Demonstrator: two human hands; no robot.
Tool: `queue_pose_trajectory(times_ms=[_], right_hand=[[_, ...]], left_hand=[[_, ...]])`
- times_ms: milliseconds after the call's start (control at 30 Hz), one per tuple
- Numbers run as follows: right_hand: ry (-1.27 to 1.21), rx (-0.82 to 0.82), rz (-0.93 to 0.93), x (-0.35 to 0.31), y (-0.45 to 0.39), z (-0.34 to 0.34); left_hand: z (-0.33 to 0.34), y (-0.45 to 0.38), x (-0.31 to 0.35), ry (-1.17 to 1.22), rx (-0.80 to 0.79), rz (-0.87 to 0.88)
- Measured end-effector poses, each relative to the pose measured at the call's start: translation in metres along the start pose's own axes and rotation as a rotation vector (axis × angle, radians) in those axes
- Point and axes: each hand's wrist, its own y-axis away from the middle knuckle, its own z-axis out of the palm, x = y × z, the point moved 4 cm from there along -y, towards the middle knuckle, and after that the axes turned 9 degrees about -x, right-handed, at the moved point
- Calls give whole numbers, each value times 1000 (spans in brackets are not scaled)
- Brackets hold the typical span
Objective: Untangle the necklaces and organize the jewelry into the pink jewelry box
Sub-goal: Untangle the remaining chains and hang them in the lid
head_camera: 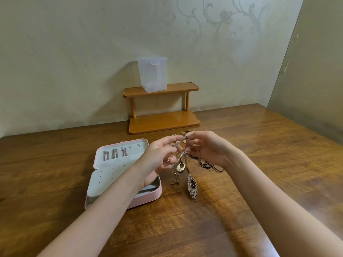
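A tangle of necklaces (181, 160) hangs between my two hands above the table. My left hand (159, 158) pinches a sparkly chain near its top, and my right hand (206, 149) pinches the same chain from the other side. A feather pendant (192, 186), an oval gold pendant (180, 166) and a small bronze charm (175, 178) dangle below. A black cord (209, 165) trails on the table under my right hand. The pink jewelry box (148, 198) lies open at the left, with three chain pieces (115, 153) hung in its lid.
A small wooden two-tier shelf (163, 119) stands against the wall, with a clear plastic container (152, 74) on its top tier. A few small gold pieces (184, 132) lie on the wooden table (259, 145) behind my hands.
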Motion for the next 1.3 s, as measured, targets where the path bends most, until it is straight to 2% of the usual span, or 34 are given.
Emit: queue_pose_trajectory(times_ms=[100, 167, 433, 600, 700, 833, 933, 1200, 1267, 1300], right_hand=[[49, 3, -7, 0, 1, 1], [78, -3, -22, -3, 2, 1], [108, -39, 21, -4, 4, 0], [146, -2, 79, 2, 5, -5], [204, 56, 69, 5, 4, -8], [35, 18, -36, -2, 3, -5], [-23, -15, -59, -7, 3, -3], [231, -50, -115, -26, 2, 5], [272, -59, -115, -32, 2, 7], [294, -70, -104, -34, 3, 7]], left_hand=[[-3, -4, -4, -250, 92, -3], [-3, -4, -7, -314, 75, -28], [-6, -1, -7, -173, 66, 0], [-13, -3, -8, -345, 84, -22], [-11, -1, -7, -285, 2, -19], [-6, 3, -3, -320, -95, -28], [-6, 3, -1, -382, -99, -34], [-7, 2, 0, -706, -30, -22], [-7, 1, 2, -655, -1, 15], [-7, 2, 4, -538, 6, 42]])
